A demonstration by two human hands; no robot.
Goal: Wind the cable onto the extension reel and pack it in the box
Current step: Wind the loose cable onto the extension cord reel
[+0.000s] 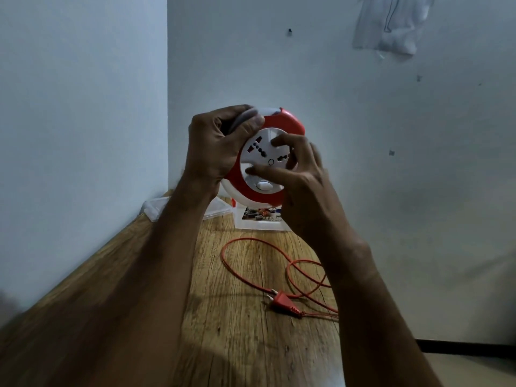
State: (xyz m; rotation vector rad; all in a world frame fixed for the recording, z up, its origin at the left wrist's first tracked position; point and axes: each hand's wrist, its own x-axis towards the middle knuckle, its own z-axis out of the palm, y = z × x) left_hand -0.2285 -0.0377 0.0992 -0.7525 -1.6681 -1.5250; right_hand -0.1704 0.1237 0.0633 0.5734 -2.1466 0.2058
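The extension reel (265, 160), a round red-and-white drum with sockets in its white face, is held up off the wooden table (245, 331) at the middle of the view, face toward the camera, in front of the room corner. Nearest on the table, at about 5 o'clock from the reel, lies the red two-pin plug (282, 298), its pins pointing toward 10 o'clock. The orange cable (240, 241) runs from the plug in loose loops across the wood, one large loop toward 6 o'clock below the reel and more loops disappearing behind the right forearm. The left hand (215, 146) grips the reel's rim at its 10 o'clock edge, fingers curled over the top and thumb pressed on the front. The right hand (301, 180) rests on the white socket face from 4 o'clock, fingertips bent and spread against it. Beyond the reel, at the far end of the table by the wall, stands the clear plastic box (259, 219) with a printed card inside, and its clear lid (156, 209) lies just beside it at 9 o'clock.
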